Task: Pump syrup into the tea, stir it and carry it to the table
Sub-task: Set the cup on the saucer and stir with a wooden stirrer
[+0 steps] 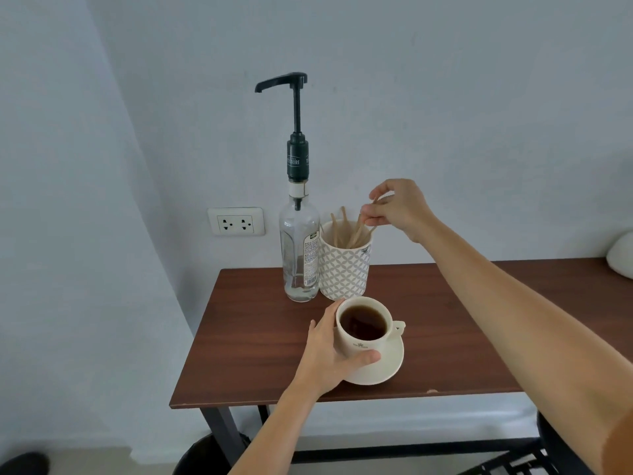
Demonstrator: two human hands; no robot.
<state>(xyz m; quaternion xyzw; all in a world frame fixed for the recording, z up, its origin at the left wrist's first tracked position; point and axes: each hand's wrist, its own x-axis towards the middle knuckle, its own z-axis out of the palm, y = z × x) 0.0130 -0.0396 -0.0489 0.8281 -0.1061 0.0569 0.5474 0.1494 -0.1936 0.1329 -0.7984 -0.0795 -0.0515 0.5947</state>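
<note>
A cream cup of dark tea [363,325] stands on a cream saucer [390,366] near the front of the brown table [260,337]. My left hand [329,354] wraps around the cup's left side. Behind the cup stands a clear glass syrup bottle [298,248] with a tall black pump whose spout points left. Beside the bottle on the right is a patterned white holder [344,269] with several wooden stir sticks [352,231]. My right hand [399,209] is above the holder, its fingers pinching the top of one stick.
A white wall socket [236,221] sits on the wall left of the bottle. A white rounded object [621,257] lies at the table's far right edge. Below the table are black frame bars and a dark round bin [202,457].
</note>
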